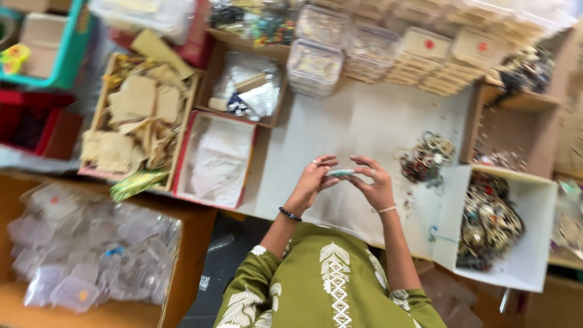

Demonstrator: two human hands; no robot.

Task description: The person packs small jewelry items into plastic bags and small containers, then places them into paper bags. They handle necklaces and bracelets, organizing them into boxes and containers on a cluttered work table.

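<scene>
left hand (311, 181): i see its fingers pinched on one end of the small pale-green piece (340, 173).
right hand (376, 185): fingers closed on the other end, ring and thin bracelet showing.
piece: held between both hands, above the white tabletop (352, 115).
nearby: a tangled jewellery heap (427, 158) lies just right of my hands; a white box of beads (489, 222) sits further right.
left side: a red-rimmed box (214, 159) holds white wrapping.

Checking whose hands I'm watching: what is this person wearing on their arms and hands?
Left hand: dark beaded bracelet at the wrist. Right hand: ring on a finger, thin pale bracelet at the wrist. Olive-green sleeves with white leaf-pattern embroidery end near the elbows.
</scene>
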